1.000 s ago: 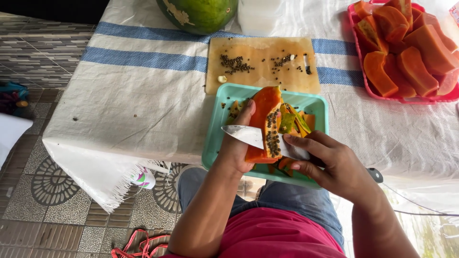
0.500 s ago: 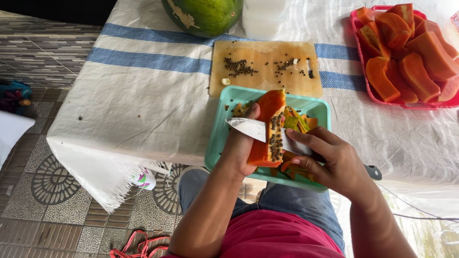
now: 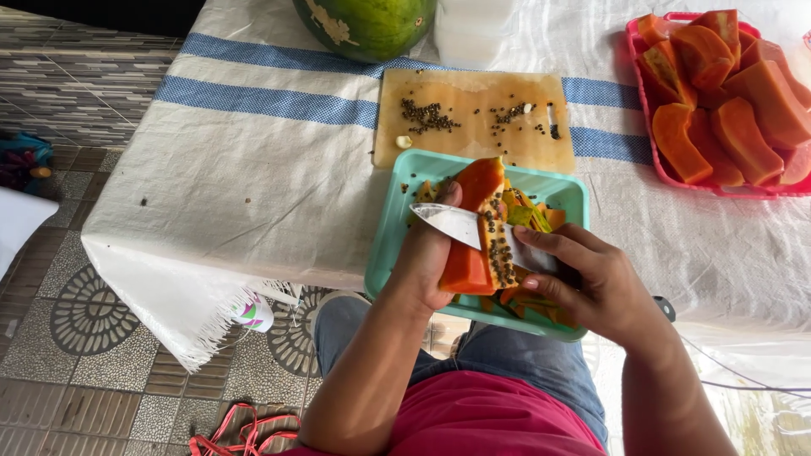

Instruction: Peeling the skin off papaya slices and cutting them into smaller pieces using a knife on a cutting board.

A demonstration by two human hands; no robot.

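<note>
My left hand point(image 3: 427, 257) grips a long orange papaya slice point(image 3: 473, 224) upright over a teal tray point(image 3: 390, 228). A line of black seeds runs down the slice's inner face. My right hand point(image 3: 583, 283) holds a knife point(image 3: 452, 224); its silver blade lies across the slice, point toward the left. Papaya peels and scraps point(image 3: 528, 218) fill the tray under both hands.
A wooden cutting board point(image 3: 473, 118) dotted with black seeds lies beyond the tray. A red basket point(image 3: 646, 135) of peeled papaya pieces stands at the far right. A whole green papaya point(image 3: 367, 25) sits at the table's far edge. Tiled floor lies to the left.
The knife blade has slid a little along the slice, and the slice has tipped slightly. Both hands stay over the tray.
</note>
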